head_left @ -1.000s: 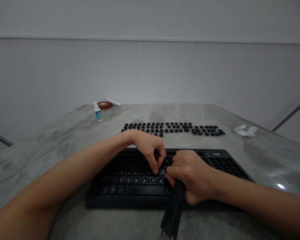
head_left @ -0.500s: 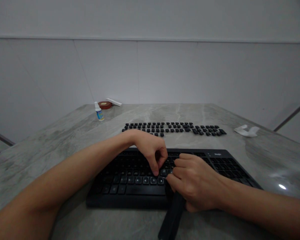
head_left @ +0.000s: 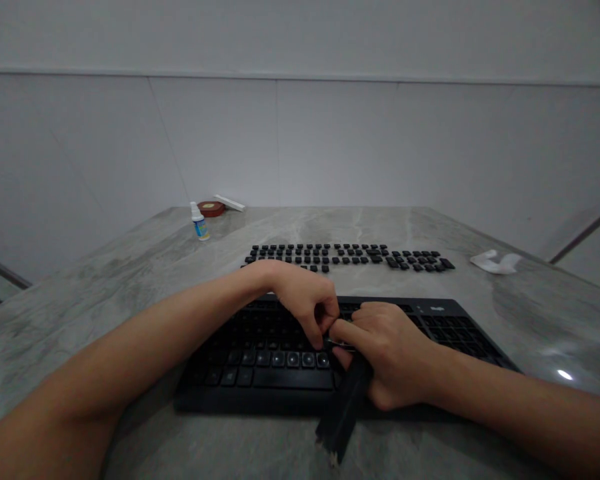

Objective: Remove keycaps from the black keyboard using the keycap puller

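Note:
A black keyboard [head_left: 250, 402] lies in front of me, with bare key sockets and some keys still fitted in its front row. My right hand [head_left: 387, 353] is closed round a long, flat black tool [head_left: 344, 413] above the keyboard's front part. The tool's near end looks ragged, like bristles, and a thin metallic piece shows by my right fingers. My left hand [head_left: 313, 303] arches over the keyboard in a pinch, its fingertips meeting at the right fingers. Whatever sits in that pinch is too small to make out.
Rows of loose black keycaps [head_left: 307, 253] stand behind the keyboard on the marbled table [head_left: 145, 293]. Back left are a spray bottle [head_left: 199, 223], a reddish-brown box [head_left: 211, 209] and a white bar [head_left: 230, 203]. A crumpled white tissue [head_left: 497, 262] lies right.
My right hand has turned, tilting the black tool so its ragged end shows. Its fingers have come against my left fingertips, which shifted slightly right.

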The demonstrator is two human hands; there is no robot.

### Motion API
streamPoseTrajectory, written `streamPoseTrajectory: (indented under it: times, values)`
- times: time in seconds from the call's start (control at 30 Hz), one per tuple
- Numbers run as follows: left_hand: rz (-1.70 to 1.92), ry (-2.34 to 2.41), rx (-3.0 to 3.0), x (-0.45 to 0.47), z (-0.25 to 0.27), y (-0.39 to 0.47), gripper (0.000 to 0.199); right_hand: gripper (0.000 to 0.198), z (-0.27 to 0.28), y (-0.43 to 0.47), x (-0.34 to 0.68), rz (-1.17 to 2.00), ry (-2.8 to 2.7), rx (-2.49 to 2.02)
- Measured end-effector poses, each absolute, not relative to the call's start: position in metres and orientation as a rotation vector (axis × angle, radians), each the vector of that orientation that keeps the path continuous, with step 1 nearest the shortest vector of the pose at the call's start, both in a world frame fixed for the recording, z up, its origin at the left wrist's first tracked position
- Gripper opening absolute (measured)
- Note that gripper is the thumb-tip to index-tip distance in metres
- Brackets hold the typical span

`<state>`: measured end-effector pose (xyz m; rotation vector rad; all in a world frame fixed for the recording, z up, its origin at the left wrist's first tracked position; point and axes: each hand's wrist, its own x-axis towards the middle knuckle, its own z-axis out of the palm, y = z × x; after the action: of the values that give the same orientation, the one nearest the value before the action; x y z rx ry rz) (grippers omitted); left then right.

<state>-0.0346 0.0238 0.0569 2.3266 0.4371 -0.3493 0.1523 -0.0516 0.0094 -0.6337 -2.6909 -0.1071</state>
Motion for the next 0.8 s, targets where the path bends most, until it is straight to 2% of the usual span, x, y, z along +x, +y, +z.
streamPoseTrajectory:
  times: [0.13,0.5,0.8]
  values:
    - [-0.345,0.468,2.347,-0.0351,0.0565,0.0252,0.014,0.025,0.0094,-0.05,0.153,-0.086,-2.719,-0.494]
    - [-0.384,0.489,2.377,-0.0363,0.0551,0.0272,0.009,0.022,0.0072,-0.0451,0.1537,0.021,-2.718,-0.442]
    - [-0.373,0.481,2.374,-0.0361,0.0554,0.0265,0.009,0.024,0.0066,-0.0439,0.1535,-0.009,-2.706,-0.393]
